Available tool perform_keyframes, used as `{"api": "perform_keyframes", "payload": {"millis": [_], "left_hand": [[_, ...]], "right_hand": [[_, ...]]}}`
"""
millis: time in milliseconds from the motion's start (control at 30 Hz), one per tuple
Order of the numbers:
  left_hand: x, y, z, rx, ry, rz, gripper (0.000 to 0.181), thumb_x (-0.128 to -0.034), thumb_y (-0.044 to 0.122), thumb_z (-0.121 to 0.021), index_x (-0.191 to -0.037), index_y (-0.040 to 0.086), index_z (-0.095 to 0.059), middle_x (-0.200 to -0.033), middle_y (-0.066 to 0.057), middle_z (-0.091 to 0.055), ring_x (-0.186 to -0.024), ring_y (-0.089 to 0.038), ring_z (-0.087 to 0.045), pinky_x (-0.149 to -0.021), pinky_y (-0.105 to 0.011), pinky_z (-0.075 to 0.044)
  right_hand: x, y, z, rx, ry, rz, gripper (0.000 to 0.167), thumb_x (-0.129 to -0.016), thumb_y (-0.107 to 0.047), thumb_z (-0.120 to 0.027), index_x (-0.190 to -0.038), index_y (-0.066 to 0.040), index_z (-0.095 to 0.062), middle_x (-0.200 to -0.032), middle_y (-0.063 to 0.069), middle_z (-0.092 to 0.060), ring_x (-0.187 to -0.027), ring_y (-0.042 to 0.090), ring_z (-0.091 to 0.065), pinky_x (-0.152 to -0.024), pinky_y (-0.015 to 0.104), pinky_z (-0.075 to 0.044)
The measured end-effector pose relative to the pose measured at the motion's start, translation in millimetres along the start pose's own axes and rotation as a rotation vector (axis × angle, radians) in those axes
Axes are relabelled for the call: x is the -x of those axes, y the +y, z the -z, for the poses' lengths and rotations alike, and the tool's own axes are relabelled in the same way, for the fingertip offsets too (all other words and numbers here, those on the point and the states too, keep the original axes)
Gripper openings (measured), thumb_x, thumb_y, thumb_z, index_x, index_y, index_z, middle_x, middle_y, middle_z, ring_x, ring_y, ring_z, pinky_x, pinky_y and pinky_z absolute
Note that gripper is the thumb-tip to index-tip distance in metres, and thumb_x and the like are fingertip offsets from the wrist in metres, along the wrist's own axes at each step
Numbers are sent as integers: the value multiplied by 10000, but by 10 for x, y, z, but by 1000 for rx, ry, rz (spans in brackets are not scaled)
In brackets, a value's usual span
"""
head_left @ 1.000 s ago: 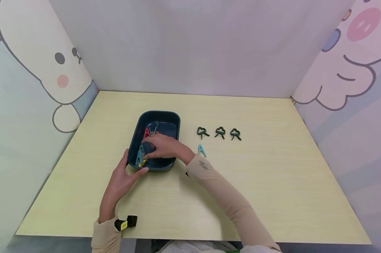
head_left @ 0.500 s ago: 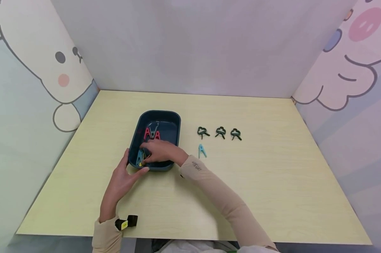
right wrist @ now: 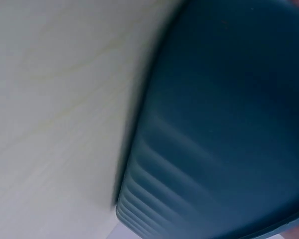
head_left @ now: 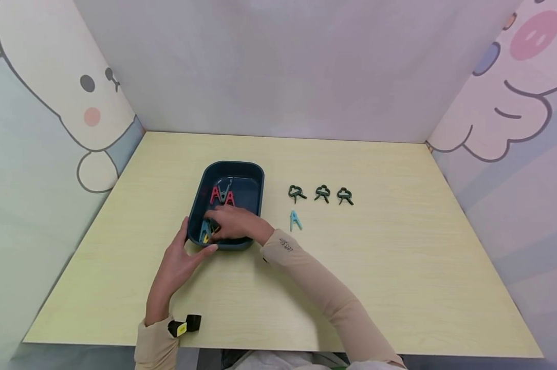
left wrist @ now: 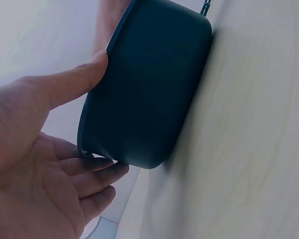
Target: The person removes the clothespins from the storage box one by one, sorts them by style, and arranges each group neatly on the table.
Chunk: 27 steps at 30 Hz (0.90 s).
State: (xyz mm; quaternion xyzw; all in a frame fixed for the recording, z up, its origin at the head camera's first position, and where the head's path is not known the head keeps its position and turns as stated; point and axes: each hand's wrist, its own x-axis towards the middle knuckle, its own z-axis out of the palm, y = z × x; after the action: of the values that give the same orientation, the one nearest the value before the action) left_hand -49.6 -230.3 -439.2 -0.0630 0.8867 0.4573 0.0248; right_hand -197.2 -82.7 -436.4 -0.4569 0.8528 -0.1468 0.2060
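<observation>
A dark blue plastic bin (head_left: 248, 187) stands on the table with several spring clips inside. My left hand (head_left: 179, 263) steadies its near left corner; in the left wrist view the thumb presses the near wall by the rim and the fingers touch the adjoining side. Inside, my right hand (head_left: 237, 223) is lowered among the clips, thumb and fingers around a dark clip, partly hidden; whether they pinch it does not show. Beside the fingertips lie a blue clip (head_left: 204, 229) and a yellow clip (head_left: 206, 238). Farther back are two red clips (head_left: 215, 195) and a grey clip (head_left: 223, 193).
Right of the bin, three dark green clips (head_left: 322, 193) stand in a row on the pale wooden table (head_left: 398, 267). In front of them lies a light blue clip (head_left: 295, 220). Walls with cartoon drawings enclose the table's sides, with a plain wall (head_left: 283, 67) behind.
My right hand has shifted slightly nearer and lower into the bin, uncovering the red clips, then stayed almost still. My left hand keeps its place on the corner.
</observation>
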Motion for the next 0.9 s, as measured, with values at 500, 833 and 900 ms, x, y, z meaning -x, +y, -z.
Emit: {"api": "perform_keyframes", "payload": {"millis": [500, 833, 900], "left_hand": [[6, 19, 5, -3, -4, 16, 1073, -975, 435, -728, -1658, 38, -1, -1681, -277, -128, -1527, -472, -177, -1175, -670, -229], [4, 24, 7, -1, 0, 5, 1061, -974, 421, -734, -1662, 44, -19, -1680, -274, -146, -1528, -468, -183, -1175, -673, -225], [2, 24, 8, -2, 1, 4, 1060, -973, 422, -735, -1663, 47, -22, -1681, -270, -146, -1528, -468, -183, -1174, -675, -224]], "right_hand": [[43, 3, 41, 13, 32, 29, 601, -974, -373, -744, -1496, -147, -549, -1260, 14, -618, -1048, 112, -560, -892, 256, -505], [130, 49, 96, -27, 85, 73, 614, -962, -396, -754, -1480, -131, -556, -1237, 4, -600, -986, 115, -546, -815, 220, -486], [154, 66, 111, -37, 99, 81, 626, -961, -404, -754, -1487, -134, -551, -1198, -2, -603, -954, 110, -546, -785, 218, -481]]}}
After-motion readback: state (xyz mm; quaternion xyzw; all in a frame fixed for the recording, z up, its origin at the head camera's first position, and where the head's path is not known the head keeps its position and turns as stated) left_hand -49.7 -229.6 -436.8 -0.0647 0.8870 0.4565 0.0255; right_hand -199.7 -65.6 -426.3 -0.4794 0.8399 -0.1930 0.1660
